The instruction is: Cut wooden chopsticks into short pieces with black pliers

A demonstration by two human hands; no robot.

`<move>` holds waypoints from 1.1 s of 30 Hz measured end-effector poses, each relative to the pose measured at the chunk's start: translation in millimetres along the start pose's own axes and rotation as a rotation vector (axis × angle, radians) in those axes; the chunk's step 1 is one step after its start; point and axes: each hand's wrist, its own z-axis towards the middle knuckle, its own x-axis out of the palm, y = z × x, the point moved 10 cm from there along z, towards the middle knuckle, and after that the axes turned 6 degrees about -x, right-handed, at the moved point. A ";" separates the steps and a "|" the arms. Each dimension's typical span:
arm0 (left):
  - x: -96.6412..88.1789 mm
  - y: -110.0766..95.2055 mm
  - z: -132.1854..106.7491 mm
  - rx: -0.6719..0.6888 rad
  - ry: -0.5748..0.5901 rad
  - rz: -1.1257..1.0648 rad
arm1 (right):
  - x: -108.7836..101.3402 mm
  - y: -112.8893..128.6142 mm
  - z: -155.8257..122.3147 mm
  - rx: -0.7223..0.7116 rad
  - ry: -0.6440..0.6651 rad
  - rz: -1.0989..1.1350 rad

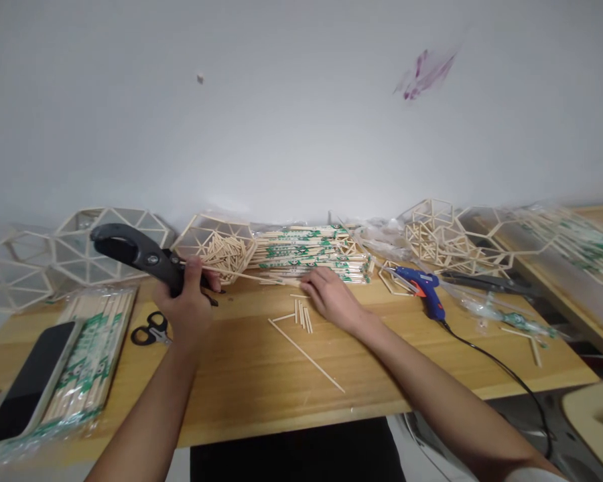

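My left hand [188, 301] is wrapped around a black pair of shears [153, 258] with a loop handle and a silver screw, raised above the table. A thin wooden stick [241, 274] runs from beside its thumb towards the right. My right hand [331, 298] rests on the tabletop with bent, closed fingers, in front of the wrapped chopsticks [306, 251]; what lies under its fingertips is hidden. Several short cut sticks [303, 316] lie just left of it. One long stick [306, 355] lies slantwise nearer the front edge.
Black scissors [153, 329], a phone [33, 381] and a chopstick pack [93, 355] lie left. Stick-framed bowls stand along the wall; one bowl [185, 237] holds cut pieces. A blue glue gun [427, 288] lies right, its cord [502, 361] trailing over the front edge.
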 end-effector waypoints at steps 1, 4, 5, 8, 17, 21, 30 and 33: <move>-0.7 0.1 1.6 -0.016 -0.007 -0.024 | -5.4 -0.1 0.4 0.021 -0.030 0.039; -0.2 -3.1 3.3 -0.047 -0.011 -0.052 | -17.4 -1.2 1.0 0.085 -0.086 0.185; 0.4 -4.4 3.1 -0.053 -0.007 -0.051 | -18.3 -2.0 0.9 0.107 -0.082 0.235; 1.1 -4.1 2.5 -0.081 0.000 -0.069 | -14.2 -4.5 -0.4 0.170 -0.040 0.360; 2.1 5.3 1.4 -0.122 0.025 -0.039 | -9.8 -3.3 0.1 0.161 -0.018 0.436; 2.5 5.6 2.3 -0.131 0.039 -0.049 | -9.9 -4.8 1.5 0.171 -0.003 0.450; 19.3 23.3 -14.1 -0.188 0.159 0.001 | -0.8 12.7 0.8 0.044 0.066 0.299; 30.4 32.4 -23.3 -0.246 0.270 0.046 | 1.6 10.3 -0.3 0.087 0.065 0.325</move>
